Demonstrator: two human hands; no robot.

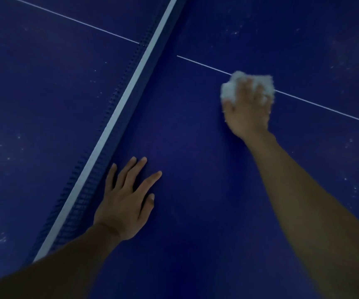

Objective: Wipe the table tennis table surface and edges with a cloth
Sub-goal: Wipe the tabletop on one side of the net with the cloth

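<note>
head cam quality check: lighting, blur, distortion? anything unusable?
Head view: dim overall, with both forearms close to silhouette near the bottom edge. The right hand and the cloth are motion-blurred, fringe smeared. The left hand, flat on the table, is sharp. No glare. The net tape bows slightly, likely wide-angle. Pale specks on the blue are readable.

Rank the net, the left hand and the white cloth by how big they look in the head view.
1. net, crossing the whole frame.
2. left hand.
3. white cloth, partly covered by the right hand and farther away, so true size is unsure.
</note>
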